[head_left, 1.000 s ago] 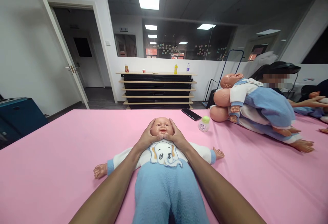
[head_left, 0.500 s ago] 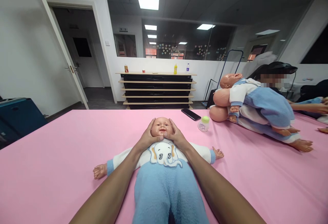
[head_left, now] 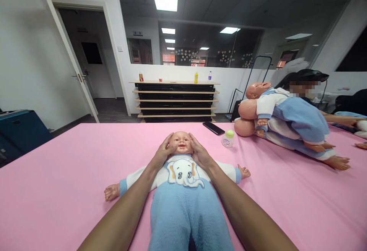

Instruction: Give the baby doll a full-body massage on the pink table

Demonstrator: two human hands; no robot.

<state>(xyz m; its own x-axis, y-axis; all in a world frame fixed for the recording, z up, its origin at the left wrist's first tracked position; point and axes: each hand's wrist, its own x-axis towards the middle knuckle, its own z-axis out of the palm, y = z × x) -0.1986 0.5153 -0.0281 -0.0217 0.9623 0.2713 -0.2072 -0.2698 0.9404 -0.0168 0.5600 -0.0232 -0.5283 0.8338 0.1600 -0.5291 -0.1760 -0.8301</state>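
Observation:
A baby doll (head_left: 185, 201) lies on its back, face up, in a white and light blue fleece suit with an elephant on the chest. Its arms are stretched out to both sides. My left hand (head_left: 164, 153) cups the left side of the doll's head, the thumb lying along the cheek by the mouth. Against the opposite side is my right hand (head_left: 200, 152), its fingers held along the head and its thumb near the cheek. Both hands clasp the head between them. The doll's ears are hidden behind my fingers.
The doll lies on a pink-covered table (head_left: 57, 182). Beyond it are a black phone (head_left: 213, 128) and a small green-capped bottle (head_left: 228, 139). More dolls (head_left: 298, 117) are stacked at the right, near a person in a dark cap (head_left: 304, 77). A shelf unit (head_left: 176, 96) stands behind.
Both thumbs have moved outward and up from the doll's chin to its cheeks, uncovering the chin and neck. The doll has stayed in place. The person at right has shifted slightly.

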